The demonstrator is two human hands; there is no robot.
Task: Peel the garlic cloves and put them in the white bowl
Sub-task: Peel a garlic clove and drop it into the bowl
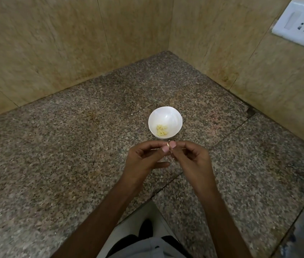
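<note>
A small white bowl stands on the speckled granite counter and holds several pale yellow peeled garlic cloves. Just in front of the bowl, my left hand and my right hand meet at the fingertips. Both pinch one small garlic clove between thumbs and forefingers. Only a sliver of the clove shows between the nails. Thin whitish skin hangs below the fingers.
Beige tiled walls close the counter's corner behind the bowl. A white wall socket sits at the upper right. The counter's front edge and floor show between my forearms. A few skin scraps lie on the granite by my hands.
</note>
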